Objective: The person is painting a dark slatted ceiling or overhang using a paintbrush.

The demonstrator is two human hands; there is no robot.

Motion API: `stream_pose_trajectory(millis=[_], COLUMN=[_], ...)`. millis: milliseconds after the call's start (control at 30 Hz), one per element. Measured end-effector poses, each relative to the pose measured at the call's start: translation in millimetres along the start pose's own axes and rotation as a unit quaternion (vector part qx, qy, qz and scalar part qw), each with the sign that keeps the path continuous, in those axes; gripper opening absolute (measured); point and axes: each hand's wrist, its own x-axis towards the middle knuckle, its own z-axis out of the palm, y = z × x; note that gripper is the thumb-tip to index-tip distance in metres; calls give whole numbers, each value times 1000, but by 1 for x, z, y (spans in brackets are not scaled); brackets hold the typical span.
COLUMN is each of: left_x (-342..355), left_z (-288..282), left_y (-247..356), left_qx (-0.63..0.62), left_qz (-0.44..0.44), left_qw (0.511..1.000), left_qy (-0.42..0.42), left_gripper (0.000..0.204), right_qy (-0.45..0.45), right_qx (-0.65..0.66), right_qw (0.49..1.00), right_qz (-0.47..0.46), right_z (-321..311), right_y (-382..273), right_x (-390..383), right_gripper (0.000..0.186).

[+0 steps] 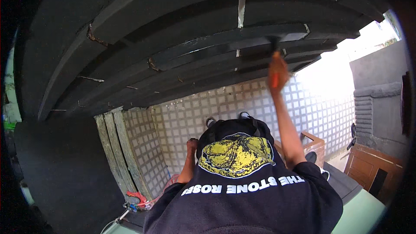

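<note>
My right hand (278, 73) is raised, closed round an orange-handled paintbrush (275, 76). The dark, blurred brush head meets a long beam (229, 40) overhead. Part of that beam has a wet, dark shine, and a paler grey stretch (294, 37) shows by its right end. Down beside my body on the left, my left hand (192, 144) has its fingers curled in. It is small and dim, and what it holds, if anything, is hidden.
Several dark beams (160, 0) run across, with pale streaks at joints. Below is a tiled floor (234, 99). Grey corrugated sheets (113, 147) lean at the left, near a red and blue tool (135, 200). A brown wooden frame (315, 143) stands right of me, a wooden door (368, 167) further right.
</note>
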Motion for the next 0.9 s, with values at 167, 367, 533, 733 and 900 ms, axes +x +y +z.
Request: stream_pose_trajectory(millis=[167, 367, 533, 733, 900], left_x=[-9, -6, -14, -24, -32], left_z=[8, 5, 24, 68, 62], left_y=[-13, -24, -42, -66, -79], left_qx=[33, 225, 208, 103, 106], left_qz=[-9, 41, 47, -107, -126], left_qw=[999, 971, 969, 989, 986], left_qy=[12, -75, -120, -23, -12], left_gripper=[21, 23, 33, 47, 45], right_qy=[-182, -192, -1, 21, -55], right_qx=[388, 257, -10, -37, 252], right_qw=[871, 898, 1000, 999, 940], right_qz=[240, 300, -29, 33, 223], right_z=[31, 17, -45, -26, 47], right_y=[-78, -23, 57, 33, -76], right_x=[-52, -30, 14, 30, -37], right_gripper=[27, 24, 23, 24, 27])
